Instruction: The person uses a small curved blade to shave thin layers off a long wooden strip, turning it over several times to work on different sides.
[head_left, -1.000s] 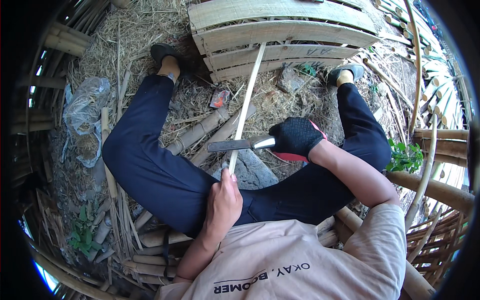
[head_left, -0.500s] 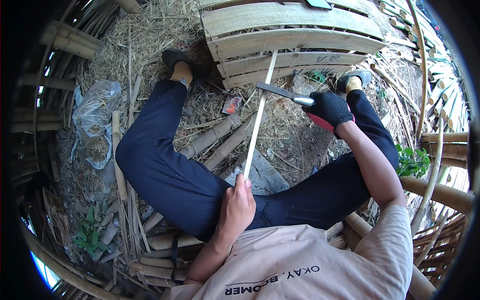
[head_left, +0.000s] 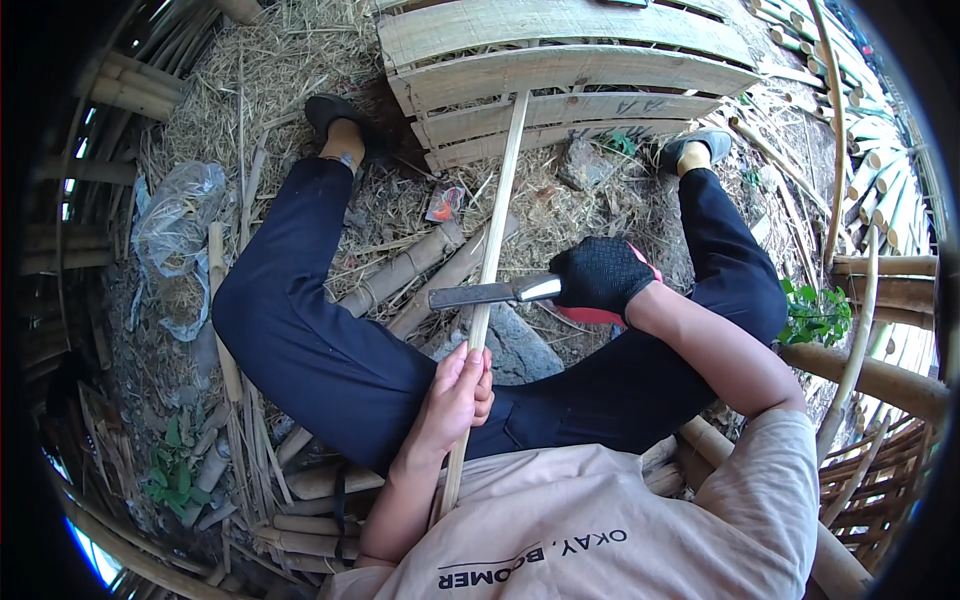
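My bare left hand (head_left: 450, 402) is closed around a long, pale bamboo strip (head_left: 501, 205). The strip runs from against my shirt up to the slatted wooden crate (head_left: 570, 68), where its far end meets the slats. A black glove with red on the palm side covers my right hand (head_left: 603, 282), which grips a knife (head_left: 472, 297) with a dark flat blade and a shiny metal collar. The blade lies across the strip, a little beyond my left thumb. Most of the knife's handle is hidden inside the glove.
A grey stone (head_left: 515, 345) sits between my legs, beside bamboo pieces (head_left: 405, 265) on straw-strewn ground. Crumpled clear plastic (head_left: 180, 225) lies at left. Cut bamboo poles (head_left: 885, 185) are piled at far right, and a bamboo pole (head_left: 870, 380) stands near my right elbow.
My right hand has brought the knife down along the strip toward my left hand. The strip now reaches past my left hand to my shirt, and more of that hand's fingers show.
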